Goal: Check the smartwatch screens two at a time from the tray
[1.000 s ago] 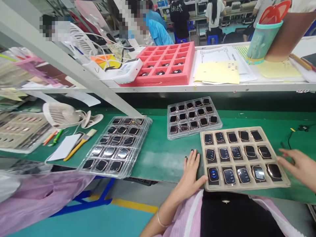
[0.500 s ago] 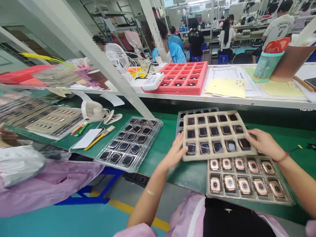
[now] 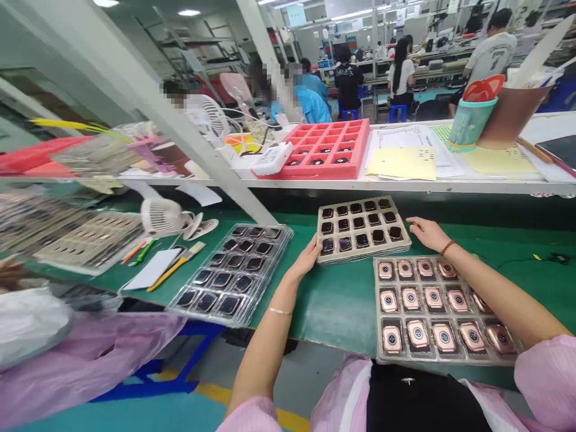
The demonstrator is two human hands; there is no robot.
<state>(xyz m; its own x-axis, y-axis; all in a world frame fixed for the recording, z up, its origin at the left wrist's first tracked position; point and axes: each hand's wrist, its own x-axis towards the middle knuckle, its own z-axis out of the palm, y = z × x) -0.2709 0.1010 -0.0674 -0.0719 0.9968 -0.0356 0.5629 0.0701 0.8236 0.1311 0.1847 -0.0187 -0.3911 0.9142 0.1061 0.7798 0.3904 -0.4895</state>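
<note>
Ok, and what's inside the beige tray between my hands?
The beige tray holds fifteen watches, dark faces up, in three rows of five. Their backs are hidden in the pockets, and the tray covers most of whatever lies beneath it.

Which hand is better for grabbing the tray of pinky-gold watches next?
Probably the right hand: its forearm crosses above that tray, and it looks free beside the far tray, whose left edge the left hand touches.
</note>
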